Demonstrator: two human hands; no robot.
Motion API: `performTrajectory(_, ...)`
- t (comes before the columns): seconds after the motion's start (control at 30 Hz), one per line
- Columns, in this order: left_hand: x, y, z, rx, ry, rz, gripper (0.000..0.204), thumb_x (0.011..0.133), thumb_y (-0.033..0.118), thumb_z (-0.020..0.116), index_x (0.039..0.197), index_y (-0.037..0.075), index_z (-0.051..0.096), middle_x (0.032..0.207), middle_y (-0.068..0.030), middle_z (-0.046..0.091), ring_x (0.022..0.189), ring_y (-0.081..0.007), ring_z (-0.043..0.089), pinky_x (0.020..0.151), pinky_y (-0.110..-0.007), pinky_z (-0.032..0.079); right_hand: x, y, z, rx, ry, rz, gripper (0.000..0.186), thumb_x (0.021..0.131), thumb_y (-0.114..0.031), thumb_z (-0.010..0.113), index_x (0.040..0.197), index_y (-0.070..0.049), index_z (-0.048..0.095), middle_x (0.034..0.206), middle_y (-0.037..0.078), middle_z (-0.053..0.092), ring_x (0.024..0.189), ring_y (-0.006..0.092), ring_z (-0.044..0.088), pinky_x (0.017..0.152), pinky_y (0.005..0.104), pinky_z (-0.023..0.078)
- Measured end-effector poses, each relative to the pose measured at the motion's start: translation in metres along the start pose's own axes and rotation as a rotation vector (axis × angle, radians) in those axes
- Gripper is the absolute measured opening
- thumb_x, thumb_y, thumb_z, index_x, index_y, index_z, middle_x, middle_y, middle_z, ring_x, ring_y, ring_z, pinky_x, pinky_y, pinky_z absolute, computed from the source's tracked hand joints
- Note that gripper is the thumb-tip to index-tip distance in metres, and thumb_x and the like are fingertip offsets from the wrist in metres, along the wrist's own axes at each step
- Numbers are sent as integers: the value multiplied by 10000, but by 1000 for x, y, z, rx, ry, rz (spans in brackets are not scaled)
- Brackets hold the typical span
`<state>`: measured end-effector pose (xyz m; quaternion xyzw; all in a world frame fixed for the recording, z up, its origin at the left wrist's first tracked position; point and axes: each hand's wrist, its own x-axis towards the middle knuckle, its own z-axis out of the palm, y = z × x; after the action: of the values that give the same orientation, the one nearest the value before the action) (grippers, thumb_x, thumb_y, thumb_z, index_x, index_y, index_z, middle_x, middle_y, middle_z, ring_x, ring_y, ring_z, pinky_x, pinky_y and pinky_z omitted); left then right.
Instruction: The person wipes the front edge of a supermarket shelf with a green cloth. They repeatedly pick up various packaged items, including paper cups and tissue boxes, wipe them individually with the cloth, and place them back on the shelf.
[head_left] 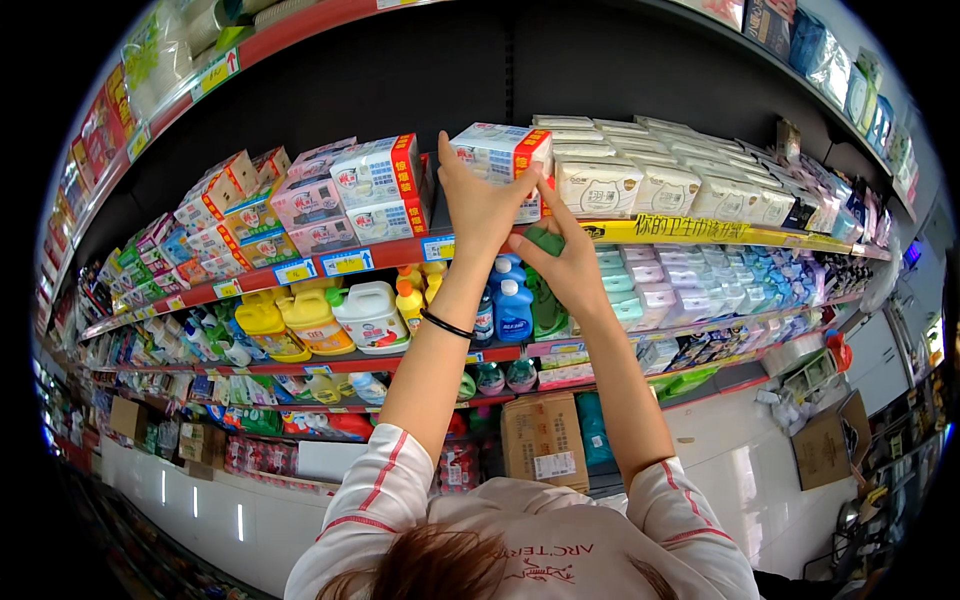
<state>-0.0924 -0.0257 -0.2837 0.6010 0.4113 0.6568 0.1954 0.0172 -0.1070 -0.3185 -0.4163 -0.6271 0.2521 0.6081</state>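
On the middle shelf, a white box pack with a red band, which looks like a soap multipack, stands between my two hands. My left hand spans its front, the index finger up along the left side and the thumb reaching toward the red band. At the lower right corner, my right hand has its fingertips against the pack, its thumb held apart below. The palms hide much of the pack's front. Similar white packs with red bands are stacked to the left. White tissue packs stand close on the right.
A red shelf edge with price tags runs below the packs. Underneath are detergent jugs, blue bottles and coloured tissue packs. A cardboard carton sits low in front of me; another carton lies at right.
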Motion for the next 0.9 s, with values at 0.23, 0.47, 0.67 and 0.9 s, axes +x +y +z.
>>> performTrajectory(0.23, -1, -6, -45, -835, -193, -175, 853, 797, 399, 758, 1444, -12, 381, 1414, -181, 483, 1324, -278, 484, 1117, -397, 402, -21, 10, -55, 123, -18, 107, 579, 840, -99, 758, 1379, -72, 549, 1047, 41, 655, 930, 103, 578, 820, 256, 476)
performTrajectory(0.47, -42, -7, -50, -1811, -601, -499, 865, 921, 689, 425, 1521, 80, 290, 1545, -229, 330, 1403, -523, 295, 1113, -761, 162, -29, -18, -48, 307, -149, 7, 724, 824, -258, 808, 1414, -8, 469, 1370, 148, 566, 1306, 218, 495, 1047, 332, 423)
performTrajectory(0.67, -59, -20, -41, -1729, -619, -698, 932, 826, 728, 523, 1447, 43, 412, 1453, -233, 457, 1324, -450, 459, 1070, -637, 373, -26, -25, -45, 336, -161, -12, 897, 770, -352, 852, 1449, 28, 407, 1425, 175, 510, 1382, 255, 430, 1146, 398, 319)
performTrajectory(0.9, -58, -34, -96, -797, -822, -535, 639, 937, 394, 639, 1418, 11, 467, 1306, -138, 612, 1212, -234, 592, 1062, -378, 462, -47, -16, -54, 475, -285, 158, 947, 719, -310, 893, 1459, 24, 405, 1338, 153, 580, 1266, 232, 526, 1083, 375, 389)
